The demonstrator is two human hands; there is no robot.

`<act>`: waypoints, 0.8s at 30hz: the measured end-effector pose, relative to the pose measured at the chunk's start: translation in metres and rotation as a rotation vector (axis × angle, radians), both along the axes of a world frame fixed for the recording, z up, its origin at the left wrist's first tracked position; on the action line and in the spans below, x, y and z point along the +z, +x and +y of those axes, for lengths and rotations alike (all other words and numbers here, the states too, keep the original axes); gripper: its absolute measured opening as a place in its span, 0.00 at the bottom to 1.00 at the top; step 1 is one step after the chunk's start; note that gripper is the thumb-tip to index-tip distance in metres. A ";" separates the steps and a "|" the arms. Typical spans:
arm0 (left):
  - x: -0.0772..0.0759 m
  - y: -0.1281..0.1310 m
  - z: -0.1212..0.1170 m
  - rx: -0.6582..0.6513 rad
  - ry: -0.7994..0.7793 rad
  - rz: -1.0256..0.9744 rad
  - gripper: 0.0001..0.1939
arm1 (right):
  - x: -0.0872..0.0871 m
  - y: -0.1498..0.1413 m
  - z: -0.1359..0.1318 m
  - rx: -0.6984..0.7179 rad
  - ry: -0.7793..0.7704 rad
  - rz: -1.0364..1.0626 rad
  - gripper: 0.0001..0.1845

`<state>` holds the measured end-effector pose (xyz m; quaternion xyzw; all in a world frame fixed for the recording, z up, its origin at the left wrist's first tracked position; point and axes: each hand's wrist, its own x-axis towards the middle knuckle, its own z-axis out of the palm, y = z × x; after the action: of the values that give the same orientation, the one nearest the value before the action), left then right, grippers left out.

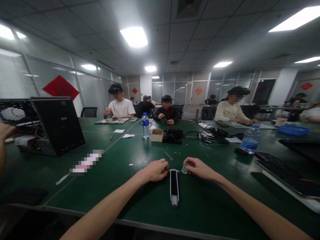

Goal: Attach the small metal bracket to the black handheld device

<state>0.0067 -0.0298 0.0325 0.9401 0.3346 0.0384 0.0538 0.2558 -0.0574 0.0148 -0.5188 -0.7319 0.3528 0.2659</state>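
Note:
Both my hands rest on a green table (140, 200). My left hand (156, 170) is curled closed, its fingertips at the far left corner of a narrow black strip with pale ends (174, 187) that lies flat, pointing toward me. My right hand (198, 167) is closed in a pinch on a small grey metal part (185, 169) just right of the strip's far end. What the left fingers hold, if anything, is hidden.
An opened laptop (53, 125) stands at the left, with another person's hand (5, 131) beside it. Water bottles (145, 125) (250, 139), a small cardboard box (157, 135), black cables (212, 136) and laptop parts (282, 173) lie about. Several people sit across the table.

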 end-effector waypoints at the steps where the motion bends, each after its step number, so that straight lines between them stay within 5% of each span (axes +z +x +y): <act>1: -0.001 0.000 0.001 -0.004 0.004 0.003 0.07 | 0.001 -0.001 0.000 -0.032 0.033 0.019 0.09; 8: -0.005 -0.001 0.005 -0.006 0.018 -0.014 0.07 | 0.003 -0.005 -0.001 -0.133 0.011 0.212 0.21; 14: -0.004 -0.001 0.003 -0.008 0.028 0.004 0.06 | 0.000 -0.016 -0.002 -0.139 0.027 0.197 0.05; 24: -0.003 -0.001 0.003 -0.017 0.033 0.012 0.06 | -0.007 -0.010 0.002 -0.163 0.020 0.122 0.07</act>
<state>0.0052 -0.0272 0.0294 0.9438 0.3263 0.0380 0.0365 0.2453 -0.0557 0.0075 -0.5514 -0.6733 0.3537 0.3428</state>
